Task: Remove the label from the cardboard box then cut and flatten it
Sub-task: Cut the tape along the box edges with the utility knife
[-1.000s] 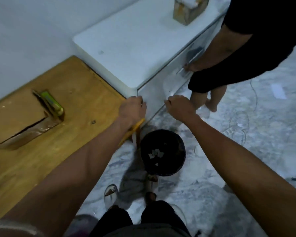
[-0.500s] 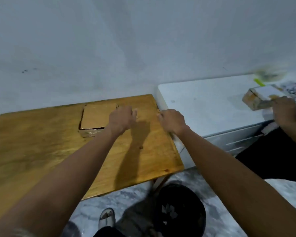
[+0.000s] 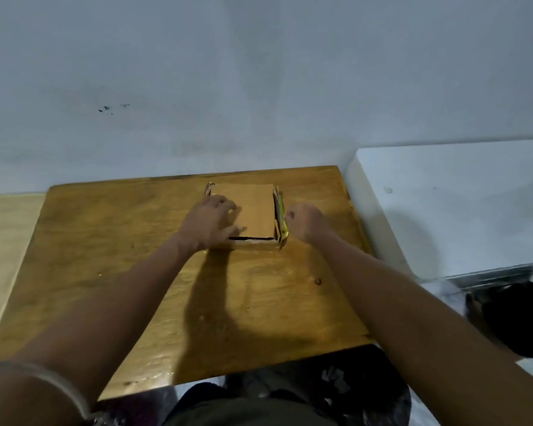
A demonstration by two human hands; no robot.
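Note:
A small brown cardboard box (image 3: 253, 210) lies on the wooden table (image 3: 105, 256) near the wall, its plain top flap facing up. A yellow-green strip (image 3: 282, 218) shows along its right edge. My left hand (image 3: 208, 221) rests on the box's left part, fingers spread over the top and front corner. My right hand (image 3: 305, 221) is beside the box's right side with its fingers curled; whether it touches the box or the strip is unclear.
A white cabinet (image 3: 443, 204) stands right of the table. A grey wall runs behind. A black bin (image 3: 336, 385) with paper scraps sits on the floor under the table's near edge. Another person's dark clothing (image 3: 523, 318) shows at the right edge.
The view has swung from the bin and cabinet back to the table. Both my hands have moved forward to the box; the left one now lies on it.

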